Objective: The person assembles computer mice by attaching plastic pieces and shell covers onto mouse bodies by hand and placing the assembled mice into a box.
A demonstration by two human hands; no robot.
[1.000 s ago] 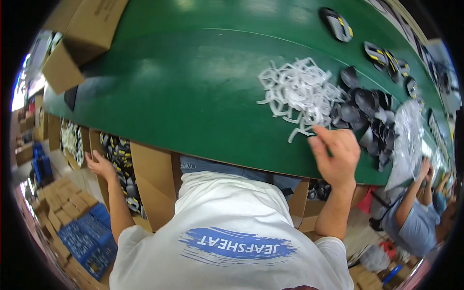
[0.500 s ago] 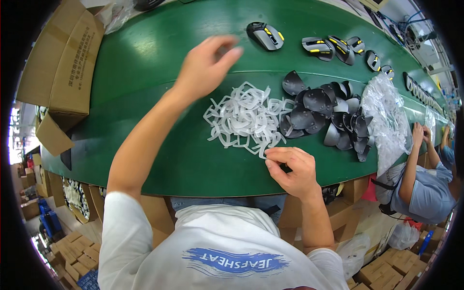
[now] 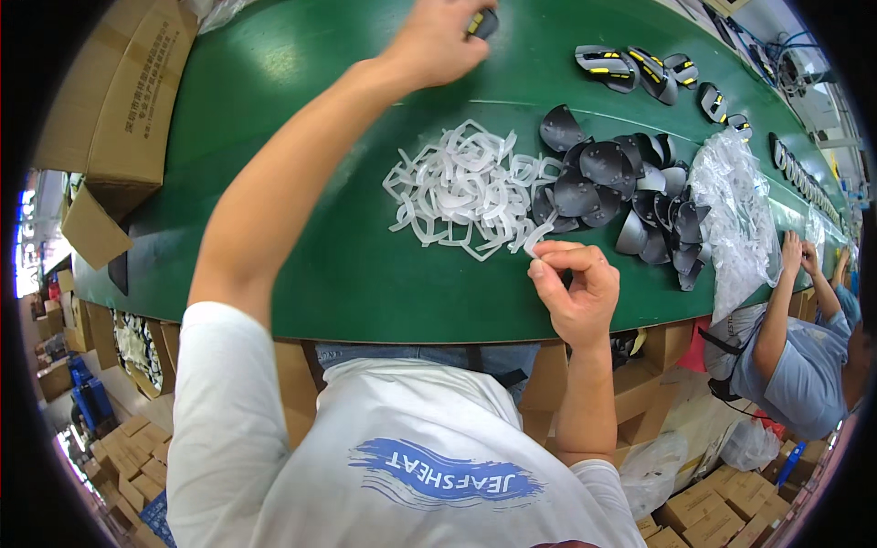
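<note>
At the far side of the green table, my left hand [image 3: 437, 44] is closed on a black and grey computer mouse with yellow accents [image 3: 482, 22]; the hand covers much of it. My right hand [image 3: 583, 285], nearer to me, pinches a thin translucent white plastic frame piece [image 3: 541, 232] between thumb and fingertips. Just beyond that hand lies a tangled heap of similar white frame pieces [image 3: 457, 187]. To its right is a pile of curved black plastic shells [image 3: 577, 194], some showing grey inner faces.
Several similar mice [image 3: 607, 68] lie at the back right. Crumpled clear plastic bags [image 3: 731, 215] rest right of the shells. A large cardboard box [image 3: 128, 91] stands at the left. At the far right, a co-worker's hands [image 3: 800, 253] are at the same table [image 3: 320, 297].
My left hand has reached farther forward and taken hold of the mouse, which has shifted left. My right hand has moved slightly right with the white piece. The view has shifted a little.
</note>
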